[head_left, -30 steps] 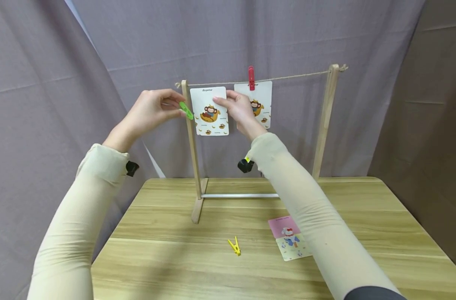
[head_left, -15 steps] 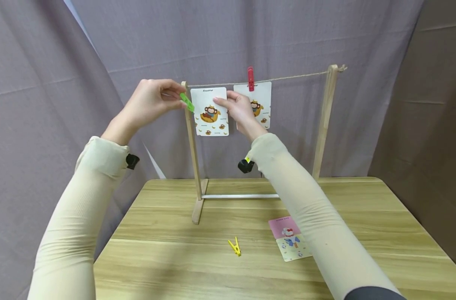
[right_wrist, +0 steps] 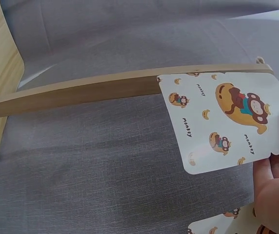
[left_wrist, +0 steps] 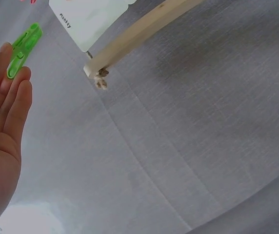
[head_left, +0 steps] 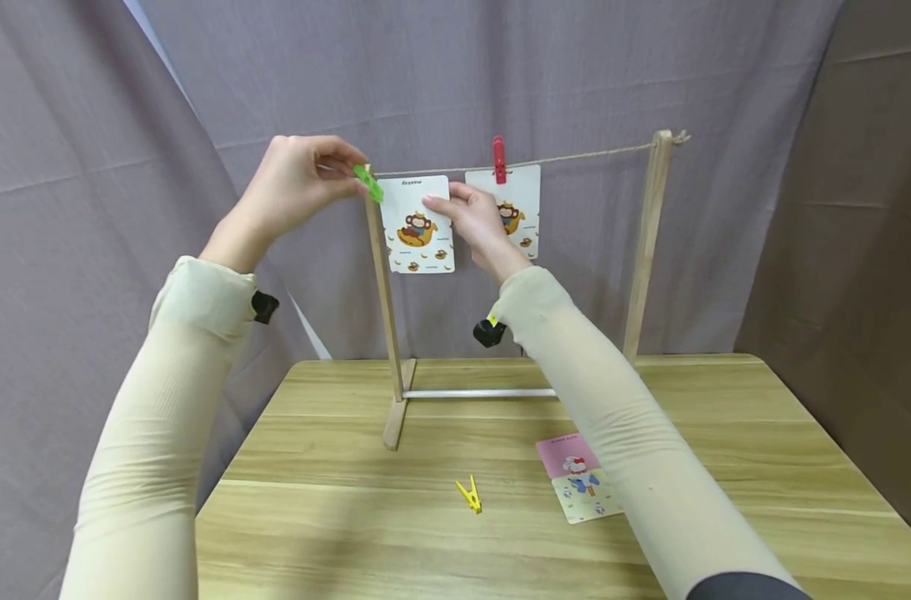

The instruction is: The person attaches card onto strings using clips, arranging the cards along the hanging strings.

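My left hand (head_left: 297,183) pinches a green clothespin (head_left: 368,183) between thumb and fingers, beside the top of the left wooden post. In the left wrist view the clothespin (left_wrist: 24,50) points up, apart from the card's corner. With thumb in front and fingers behind, my right hand (head_left: 479,218) holds a white monkey card (head_left: 416,225) by its right edge, its top just under the string. The right wrist view shows this card (right_wrist: 232,117) in front of the post. A second monkey card (head_left: 526,187) hangs from the string (head_left: 583,154) under a red clothespin (head_left: 499,160).
A yellow clothespin (head_left: 470,495) lies on the wooden table (head_left: 335,483). To its right is a pink and yellow card (head_left: 575,483), partly hidden by my right sleeve. The rack's left post (head_left: 383,300) and right post (head_left: 648,250) stand before a grey curtain (head_left: 575,67).
My left hand has risen with the green clothespin, from beside the card's middle to near its top left corner. The right hand and its card have stayed nearly still.
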Available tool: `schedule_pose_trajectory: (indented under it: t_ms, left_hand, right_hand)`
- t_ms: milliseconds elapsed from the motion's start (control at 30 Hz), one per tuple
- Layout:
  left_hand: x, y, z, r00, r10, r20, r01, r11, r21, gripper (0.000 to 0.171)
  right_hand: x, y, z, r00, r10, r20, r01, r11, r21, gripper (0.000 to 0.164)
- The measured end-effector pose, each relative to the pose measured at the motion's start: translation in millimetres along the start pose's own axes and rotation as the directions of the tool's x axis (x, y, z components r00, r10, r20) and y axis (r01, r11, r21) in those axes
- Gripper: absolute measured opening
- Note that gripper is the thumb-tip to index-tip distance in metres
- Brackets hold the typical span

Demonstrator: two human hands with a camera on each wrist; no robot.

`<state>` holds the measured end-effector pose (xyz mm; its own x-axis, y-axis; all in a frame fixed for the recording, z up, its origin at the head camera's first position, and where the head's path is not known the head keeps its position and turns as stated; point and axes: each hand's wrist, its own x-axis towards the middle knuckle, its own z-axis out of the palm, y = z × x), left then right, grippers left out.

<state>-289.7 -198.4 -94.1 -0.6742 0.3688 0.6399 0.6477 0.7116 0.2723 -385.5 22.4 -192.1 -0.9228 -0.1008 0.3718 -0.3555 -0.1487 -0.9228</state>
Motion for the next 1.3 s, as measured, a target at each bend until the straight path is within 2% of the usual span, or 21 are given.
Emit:
schedule_pose_trajectory:
  t_ms: [367,700,900,1167,1300]
  left_hand:
    - [13.3,7.8,-5.3,1.000,-0.021,-0.003,0.021,0.999,0.043,0.025]
    - [21.5,2.2,-10.6,0.998,-0.038,-0.041,0.041,0.996,0.081,0.022]
    - [26.1,-0.4,-7.0,0.999,-0.040,-0.035,0.043,0.996,0.073,0.023]
    - [36.5,4.1,-0.3,1.000,0.004,-0.018,-0.002,0.996,0.085,0.021]
    - [42.5,5.2,3.1,1.000,0.006,-0.006,-0.006,0.997,0.080,0.020]
  right_hand:
    - [2,-2,-3,1.000,-0.012,0.000,0.012,1.000,-0.003,0.034]
    - [3,-2,1,1.000,-0.016,0.002,0.016,1.000,-0.021,0.035]
    - [2,-1,3,1.000,-0.013,0.006,0.013,1.000,-0.012,0.034]
    - [1,-3,3,1.000,-0.009,-0.002,0.009,1.000,-0.024,0.035]
    - [1,-2,1,1.000,0.001,0.004,-0.001,0.999,-0.053,0.037]
